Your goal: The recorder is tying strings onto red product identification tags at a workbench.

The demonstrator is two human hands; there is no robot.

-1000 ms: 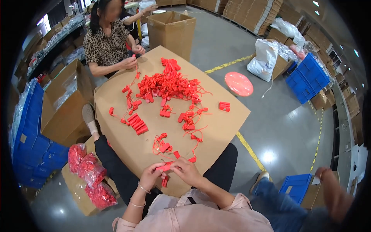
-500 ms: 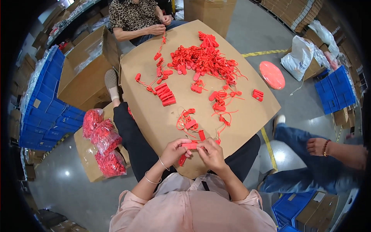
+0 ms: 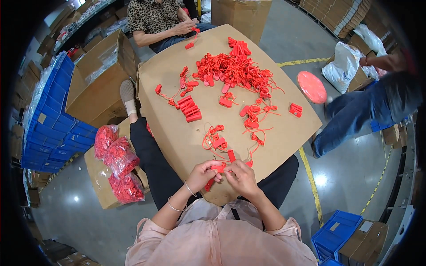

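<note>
My left hand [image 3: 204, 173] and my right hand [image 3: 242, 177] meet at the near edge of the cardboard tabletop [image 3: 177, 142]. Pinched between the left fingers is a small red plastic piece [image 3: 218, 169], a flat block whose exact kind I cannot make out. My right fingers close on its other end, where a cord may be hidden. Close by lie another red piece [image 3: 231, 155] and a red piece with looped cord [image 3: 218, 142]. Part of one more red piece [image 3: 208, 184] shows below my left hand.
A large heap of red corded pieces [image 3: 235, 71] covers the table's far part. A row of red blocks [image 3: 189, 108] sits left of centre. Opposite, a person [image 3: 155, 22] handles a red corded piece. Bagged red pieces [image 3: 122, 157] lie at left; a round red stool [image 3: 312, 86] stands right.
My hands have shifted slightly on the red piece, the right fingers covering more of it. The passer-by at right has moved farther away. The person opposite has raised their corded piece.
</note>
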